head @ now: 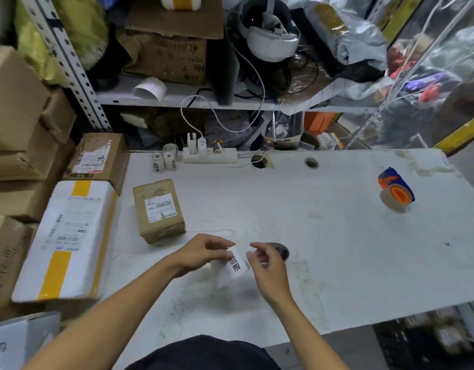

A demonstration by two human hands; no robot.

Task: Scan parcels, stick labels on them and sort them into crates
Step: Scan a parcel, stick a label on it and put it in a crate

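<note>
My left hand pinches a white label strip printed with a black code, held just above the white table. My right hand pinches the strip's right edge with thumb and fingertips. A small brown parcel with a white barcode label on top stands on the table, up and left of my hands. A dark rounded object, perhaps a scanner, lies on the table behind my right hand, partly hidden.
Cardboard parcels are stacked on the left, among them a white box with yellow tape. Label rolls and a power strip sit at the table's back edge. An orange-blue tape dispenser lies far right. Cluttered shelves rise behind.
</note>
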